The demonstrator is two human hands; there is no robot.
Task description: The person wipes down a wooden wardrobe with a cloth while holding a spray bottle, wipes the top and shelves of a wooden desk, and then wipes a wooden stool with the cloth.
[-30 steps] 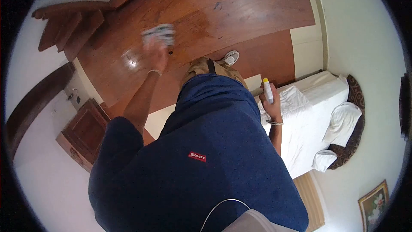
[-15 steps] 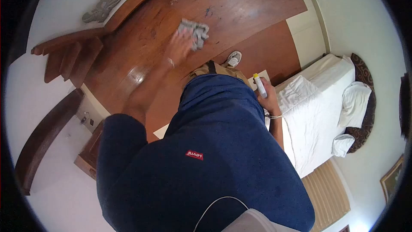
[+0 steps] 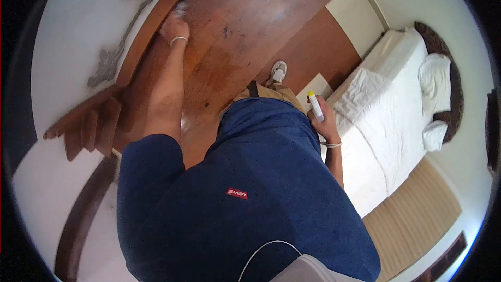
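Observation:
My left hand is stretched far out over a reddish-brown wooden surface, close to its raised wooden edge. Its fingers are closed on a grey cloth, of which only a small blurred part shows past the hand. Dark scuffs and spots mark the wood. Near my right hip, my right hand grips a slim white bottle with a yellow cap, which is tilted with the cap end up and away from me.
To the right stands a bed with white sheets and pillows. Brown wooden steps are at the left, beside a white wall with a grey floral ornament. My shoe shows beyond my waist. A ribbed beige panel is at lower right.
My left hand has moved the cloth from the middle of the wood toward the raised edge at upper left. The view has turned slightly. My right hand keeps the bottle at my hip.

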